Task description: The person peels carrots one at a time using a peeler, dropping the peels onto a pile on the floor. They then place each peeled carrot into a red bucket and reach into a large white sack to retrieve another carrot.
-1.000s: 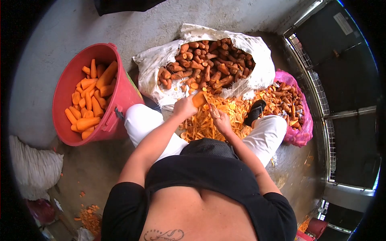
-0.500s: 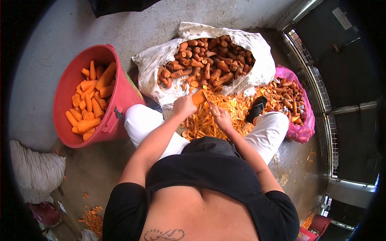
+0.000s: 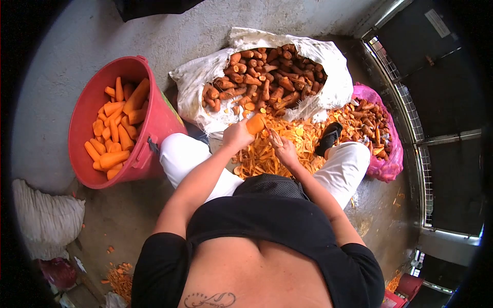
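My left hand is closed round a peeled orange carrot, its cut end pointing right. Just right of it, my right hand is closed on a small tool, perhaps a knife or peeler, whose tip is close to the carrot's end. Beneath both hands lies a heap of orange peelings. Beyond them a torn white sack lies open, full of unpeeled carrots. At the left stands a red bucket with peeled carrots inside.
A pink sack of carrot pieces is at the right, near my foot in a black sandal. A white sack lies at the lower left, by orange scraps. Dark metal doors line the right side.
The view has shifted very slightly. Both hands keep nearly the same position, with the carrot still in my left hand and the tool in my right.
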Demonstrator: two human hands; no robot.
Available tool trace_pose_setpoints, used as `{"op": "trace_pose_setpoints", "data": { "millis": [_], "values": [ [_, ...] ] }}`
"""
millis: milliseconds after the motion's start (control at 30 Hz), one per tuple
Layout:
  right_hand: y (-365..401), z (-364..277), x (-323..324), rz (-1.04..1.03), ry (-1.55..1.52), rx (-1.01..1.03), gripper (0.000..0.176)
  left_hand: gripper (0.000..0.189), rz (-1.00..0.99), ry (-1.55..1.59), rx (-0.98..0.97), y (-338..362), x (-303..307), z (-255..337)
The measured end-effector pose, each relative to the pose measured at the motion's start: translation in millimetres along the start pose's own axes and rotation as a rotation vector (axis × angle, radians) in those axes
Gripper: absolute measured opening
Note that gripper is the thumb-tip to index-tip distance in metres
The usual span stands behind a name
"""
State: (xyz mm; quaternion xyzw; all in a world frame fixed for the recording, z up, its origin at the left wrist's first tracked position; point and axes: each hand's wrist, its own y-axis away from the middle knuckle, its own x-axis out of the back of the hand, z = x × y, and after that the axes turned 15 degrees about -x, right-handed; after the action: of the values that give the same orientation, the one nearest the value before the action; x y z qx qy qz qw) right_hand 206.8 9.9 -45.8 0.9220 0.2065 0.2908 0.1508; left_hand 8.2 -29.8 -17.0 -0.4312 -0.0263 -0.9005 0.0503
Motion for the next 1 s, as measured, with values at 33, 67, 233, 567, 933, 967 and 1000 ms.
{"op": "trace_pose_setpoints", "data": {
  "millis": [33, 67, 233, 567, 933, 967, 1000],
  "values": [
    [3.0, -5.2, 2.1, 0.002, 0.02, -0.011, 0.036, 0.043, -0.006, 0.003, 0.017, -0.2, 0.1, 1.0],
    [6.2, -11.2, 3.5, 0.004, 0.038, -0.02, 0.037, 0.043, -0.011, 0.004, 0.034, -0.6, 1.0, 1.6],
    [17.1, -30.1, 10.5, -0.001, 0.091, -0.096, 0.041, 0.043, -0.036, 0.174, 0.051, -1.0, -0.9, -3.3],
    [-5.4, 7.9, 5.3, 0.033, 0.144, 0.054, 0.043, 0.046, -0.113, 0.311, -0.017, -6.4, -8.6, -21.7],
    [8.2, -8.8, 10.6, 0.009, 0.136, -0.037, 0.044, 0.03, -0.225, 0.637, -0.074, -7.2, -11.6, -38.3],
    [6.7, -9.3, 12.9, -0.011, 0.13, -0.034, 0.044, 0.026, -0.263, 0.714, -0.05, -7.2, -11.6, -39.3],
    [5.9, -11.2, 15.1, -0.03, 0.122, -0.032, 0.044, 0.022, -0.302, 0.788, -0.025, -6.0, -6.3, -35.9]
  ]
}}
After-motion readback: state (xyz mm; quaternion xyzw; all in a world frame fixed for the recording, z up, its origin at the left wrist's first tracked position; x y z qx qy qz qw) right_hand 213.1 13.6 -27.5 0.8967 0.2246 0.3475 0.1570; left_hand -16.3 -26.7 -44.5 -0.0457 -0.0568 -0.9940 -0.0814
